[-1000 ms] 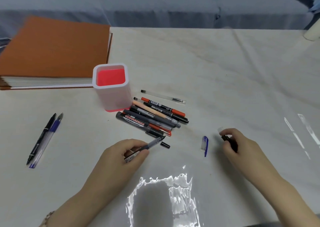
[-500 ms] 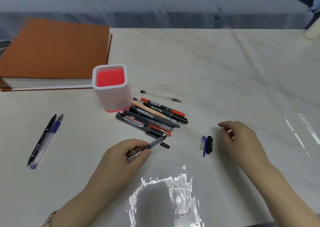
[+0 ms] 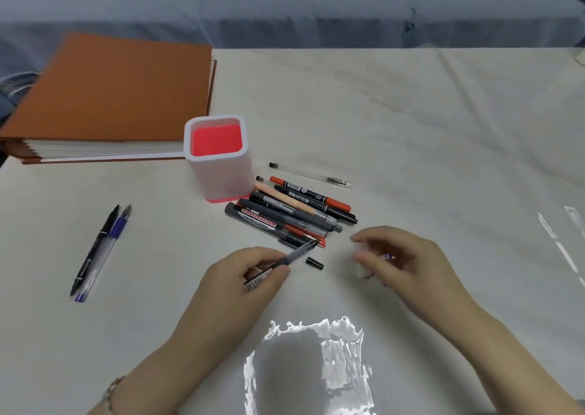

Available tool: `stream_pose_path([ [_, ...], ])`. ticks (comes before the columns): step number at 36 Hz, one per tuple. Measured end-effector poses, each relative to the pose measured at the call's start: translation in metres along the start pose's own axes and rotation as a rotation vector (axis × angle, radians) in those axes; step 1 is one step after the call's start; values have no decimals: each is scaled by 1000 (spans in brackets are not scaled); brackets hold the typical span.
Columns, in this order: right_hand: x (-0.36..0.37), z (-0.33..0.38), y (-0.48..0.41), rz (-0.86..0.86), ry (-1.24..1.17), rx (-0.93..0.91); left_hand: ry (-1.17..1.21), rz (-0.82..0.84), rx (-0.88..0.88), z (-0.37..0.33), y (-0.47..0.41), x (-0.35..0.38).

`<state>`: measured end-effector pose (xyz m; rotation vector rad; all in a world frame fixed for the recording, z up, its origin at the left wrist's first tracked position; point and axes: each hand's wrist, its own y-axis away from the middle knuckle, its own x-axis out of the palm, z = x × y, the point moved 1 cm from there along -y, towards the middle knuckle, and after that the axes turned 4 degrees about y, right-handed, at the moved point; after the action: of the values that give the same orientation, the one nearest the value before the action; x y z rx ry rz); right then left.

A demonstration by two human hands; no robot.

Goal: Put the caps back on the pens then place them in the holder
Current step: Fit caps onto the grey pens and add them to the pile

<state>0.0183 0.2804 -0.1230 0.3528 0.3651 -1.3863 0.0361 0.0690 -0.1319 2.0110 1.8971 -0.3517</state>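
Pen (image 3: 295,254): grey see-through barrel, barcode label, uncapped, tip pointing at the pile (image 3: 291,215). Left hand (image 3: 243,283) pinches it mid-barrel. Black cap (image 3: 315,262) lies just beside. Right hand (image 3: 400,258) blurred, grip unclear.

the right hand (image 3: 402,256) is blurred; its fingers (image 3: 368,240) curl over a faint bluish speck, and it cannot be told whether they pinch anything. the back end of the pen (image 3: 299,250) is hidden under the left hand (image 3: 240,275), with only a strip of label showing between the fingers. just beyond the fingers, most small print on the pile of pens (image 3: 294,212) is too small to read. both forearms are cut off by the bottom edge. the binder (image 3: 120,98), far left of the fingers, is cut by the left edge.
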Motion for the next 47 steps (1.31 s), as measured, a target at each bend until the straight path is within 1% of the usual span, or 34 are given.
stream_pose_path([
  [3, 12, 13, 7, -24, -191, -30, 18, -20, -2, -1, 2, -3],
  [7, 24, 17, 9, -125, -288, 36, 25, -41, 4, -1, 5, -8],
  [10, 28, 18, 8, -130, -245, 60, 22, -43, 5, 1, 7, -12],
  [16, 30, 22, 6, -104, -259, 57, -1, -36, 26, 4, 10, -19],
  [21, 28, 23, 4, -92, -143, 24, -50, -1, 80, 5, 14, -23],
  [24, 27, 18, 3, -61, -63, -8, -79, 10, 108, 4, 15, -24],
  [30, 30, 19, 2, 2, 24, -101, -162, 65, 162, 8, 15, -24],
  [33, 32, 18, 1, 30, 58, -145, -263, 78, 232, 9, 15, -25],
  [38, 35, 21, -1, 94, 70, -225, -365, 50, 342, 6, 15, -28],
  [40, 35, 22, -1, 85, 67, -261, -369, 16, 385, 5, 15, -27],
  [43, 35, 25, -1, 59, 75, -331, -315, -7, 377, 4, 16, -26],
  [47, 39, 28, 1, 64, 128, -440, -265, 53, 250, 0, 16, -24],
])
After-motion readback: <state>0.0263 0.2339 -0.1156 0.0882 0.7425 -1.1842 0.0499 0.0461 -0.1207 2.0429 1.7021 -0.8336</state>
